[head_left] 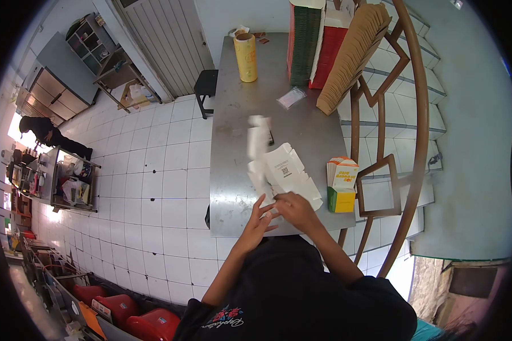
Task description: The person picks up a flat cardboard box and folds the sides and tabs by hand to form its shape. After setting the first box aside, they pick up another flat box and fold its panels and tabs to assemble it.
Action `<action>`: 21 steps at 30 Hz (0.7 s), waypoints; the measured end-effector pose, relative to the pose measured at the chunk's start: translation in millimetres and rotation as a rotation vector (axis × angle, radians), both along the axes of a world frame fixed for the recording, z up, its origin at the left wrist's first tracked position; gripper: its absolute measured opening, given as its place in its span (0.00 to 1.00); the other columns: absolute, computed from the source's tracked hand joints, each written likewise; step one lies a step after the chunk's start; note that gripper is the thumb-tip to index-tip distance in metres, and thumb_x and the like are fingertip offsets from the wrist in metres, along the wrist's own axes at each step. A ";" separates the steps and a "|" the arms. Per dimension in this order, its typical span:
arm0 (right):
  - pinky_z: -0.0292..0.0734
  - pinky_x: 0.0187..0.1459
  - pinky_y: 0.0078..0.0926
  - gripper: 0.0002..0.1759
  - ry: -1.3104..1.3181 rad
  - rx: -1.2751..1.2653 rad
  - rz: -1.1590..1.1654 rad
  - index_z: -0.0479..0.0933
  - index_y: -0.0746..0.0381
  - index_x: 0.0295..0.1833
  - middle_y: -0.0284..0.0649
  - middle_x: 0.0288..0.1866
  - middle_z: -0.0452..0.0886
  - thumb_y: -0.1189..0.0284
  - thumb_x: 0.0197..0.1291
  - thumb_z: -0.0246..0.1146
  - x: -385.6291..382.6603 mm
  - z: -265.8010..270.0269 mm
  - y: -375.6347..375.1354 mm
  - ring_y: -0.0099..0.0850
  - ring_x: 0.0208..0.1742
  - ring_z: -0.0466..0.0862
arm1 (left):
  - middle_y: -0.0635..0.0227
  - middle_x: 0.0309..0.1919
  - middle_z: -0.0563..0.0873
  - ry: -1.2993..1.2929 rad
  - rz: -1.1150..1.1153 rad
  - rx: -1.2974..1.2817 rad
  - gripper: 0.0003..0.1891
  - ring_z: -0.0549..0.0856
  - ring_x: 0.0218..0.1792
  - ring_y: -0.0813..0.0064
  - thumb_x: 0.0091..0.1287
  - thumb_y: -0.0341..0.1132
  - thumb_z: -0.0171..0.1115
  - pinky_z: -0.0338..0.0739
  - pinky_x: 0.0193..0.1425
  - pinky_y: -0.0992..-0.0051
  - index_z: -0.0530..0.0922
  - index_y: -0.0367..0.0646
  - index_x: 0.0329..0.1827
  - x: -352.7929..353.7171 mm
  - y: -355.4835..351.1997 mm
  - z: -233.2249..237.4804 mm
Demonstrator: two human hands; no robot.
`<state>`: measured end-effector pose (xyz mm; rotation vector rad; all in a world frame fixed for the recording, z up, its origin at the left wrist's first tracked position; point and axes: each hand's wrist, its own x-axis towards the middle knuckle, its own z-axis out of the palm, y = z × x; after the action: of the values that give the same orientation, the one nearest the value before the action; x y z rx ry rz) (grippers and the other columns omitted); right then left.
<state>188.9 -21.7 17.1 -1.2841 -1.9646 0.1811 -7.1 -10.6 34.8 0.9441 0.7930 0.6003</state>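
Observation:
A white, partly unfolded cardboard box (pixel 290 173) with a printed square code lies at the near end of the metal table (pixel 233 187). My right hand (pixel 297 210) has its fingers curled closed on the box's near edge. Close beside it, my left hand (pixel 256 226) has its fingers spread at the near left corner of the cardboard. A long white flap (pixel 257 142), smeared by motion, rises along the box's left side. Behind that flap, a small dark object is mostly hidden.
A yellow-green carton of printed cards (pixel 341 193) stands at the right edge. Farther back are a clear plastic packet (pixel 291 98), a yellow roll (pixel 245 57) and tall cardboard stacks (pixel 355 57). A brown railing (pixel 420 113) borders the right. Another person (pixel 45 133) stands far left.

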 end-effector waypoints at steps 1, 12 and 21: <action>0.82 0.45 0.39 0.08 0.001 0.001 -0.001 0.79 0.60 0.44 0.40 0.47 0.83 0.72 0.60 0.69 -6.1 2.9 -3.1 0.41 0.45 0.86 | 0.55 0.70 0.73 -0.004 0.060 0.045 0.27 0.79 0.68 0.60 0.85 0.48 0.51 0.79 0.70 0.56 0.61 0.47 0.80 1.7 -0.2 -2.5; 0.85 0.50 0.31 0.12 0.224 -0.115 -0.029 0.81 0.66 0.49 0.43 0.50 0.82 0.79 0.60 0.73 -45.2 -3.1 -19.4 0.39 0.49 0.87 | 0.56 0.59 0.82 0.161 0.309 0.211 0.23 0.82 0.61 0.68 0.86 0.43 0.49 0.79 0.67 0.66 0.70 0.32 0.70 -10.4 5.5 -18.2; 0.88 0.51 0.32 0.09 0.824 -0.453 -0.096 0.80 0.70 0.51 0.44 0.52 0.83 0.79 0.68 0.68 -39.1 17.1 -21.8 0.34 0.50 0.89 | 0.60 0.56 0.81 0.250 0.079 0.628 0.40 0.84 0.57 0.65 0.65 0.26 0.74 0.81 0.62 0.67 0.65 0.40 0.80 -11.4 13.5 2.9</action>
<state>149.8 -43.5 34.2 -1.2829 -1.1765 0.9829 -18.5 3.0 37.7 1.5902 0.8836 0.8336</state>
